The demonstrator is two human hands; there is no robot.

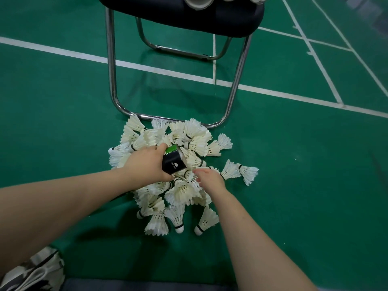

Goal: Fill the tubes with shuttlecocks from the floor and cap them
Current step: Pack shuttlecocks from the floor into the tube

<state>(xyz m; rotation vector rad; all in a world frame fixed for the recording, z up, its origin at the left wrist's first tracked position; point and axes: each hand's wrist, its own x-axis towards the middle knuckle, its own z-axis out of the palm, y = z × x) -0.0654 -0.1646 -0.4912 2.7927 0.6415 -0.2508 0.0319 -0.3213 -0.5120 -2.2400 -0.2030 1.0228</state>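
L hand (147,162) curled round black tube (173,162), held over shuttlecock pile (182,192). Pile's far edge touches chair (220,19) front rail. R hand (211,178) fingertips in pile beside tube; can't tell if gripping. Open floor (294,164) either side of chair.

I am on what looks like an indoor badminton court: green floor (63,97) with white lines (63,51), shuttlecocks (184,192) heaped by a chair (220,19).

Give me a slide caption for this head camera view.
Left hand grips a black tube over a shuttlecock pile; right hand reaches in, chair behind.
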